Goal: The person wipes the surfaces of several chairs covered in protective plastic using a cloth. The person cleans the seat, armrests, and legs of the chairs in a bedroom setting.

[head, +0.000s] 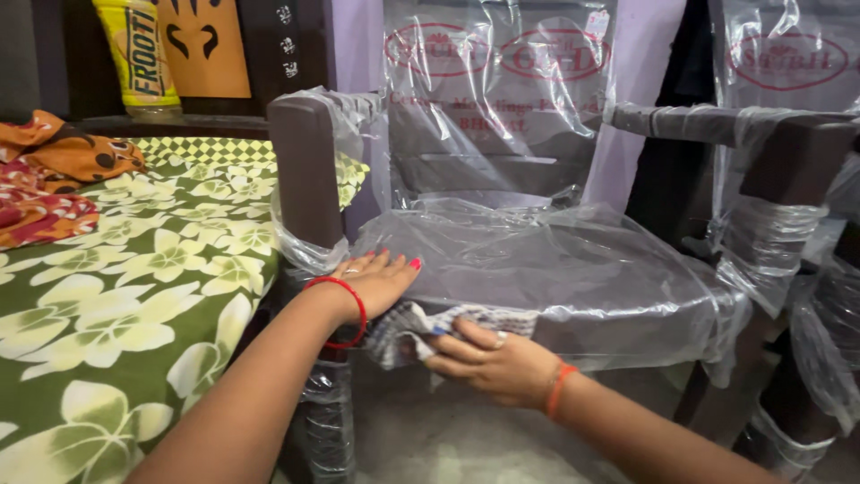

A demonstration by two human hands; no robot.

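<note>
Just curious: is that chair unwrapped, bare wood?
No, the chair is covered in clear plastic wrap, seat, back and arms alike.

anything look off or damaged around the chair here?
Nothing broken. The chair is wrapped in clear plastic, loose and wrinkled over the seat and armrests. The right hand presses a checked cloth against the seat's front edge; the left hand lies flat on the plastic.

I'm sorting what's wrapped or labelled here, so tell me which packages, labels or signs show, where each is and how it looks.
Yellow packet: top left shelf, upright, dark lettering.
Orange panel: beside it, black shapes.
Plastic wrap: clear, covering the chair.
Oval label: chair back, red outlines.
Second oval label: top right, red.
</note>
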